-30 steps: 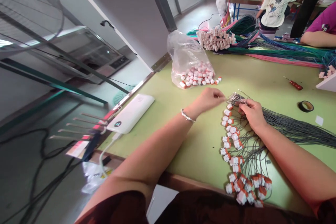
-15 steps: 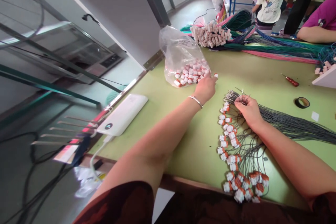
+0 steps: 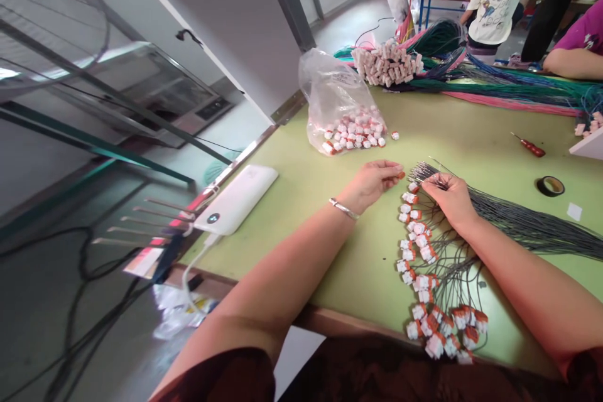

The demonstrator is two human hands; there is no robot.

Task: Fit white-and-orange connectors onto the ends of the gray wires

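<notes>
"What lies at the left of the flat green table (image 3: 296,195)?"

"A white rectangular plastic power bank (image 3: 242,200), by the left edge. Farther back, to its right, a clear plastic bag (image 3: 330,88) with small white-and-orange plastic connectors (image 3: 358,135) inside; one loose white-and-orange connector (image 3: 395,135) lies just right of it."

"Behind the bag?"

"A heap of pale-pink block connectors (image 3: 389,64), slightly right."

"And nearer?"

"A bundle of thin dark-grey wires (image 3: 527,226) runs rightward from the right hand (image 3: 452,199). A column of white-and-orange wired connectors (image 3: 420,235) stretches toward the near edge; the left hand (image 3: 373,181) is between bag and column."

"Farther right?"

"A red-handled metal screwdriver (image 3: 532,148), behind a round black tape roll (image 3: 539,186)."
</notes>
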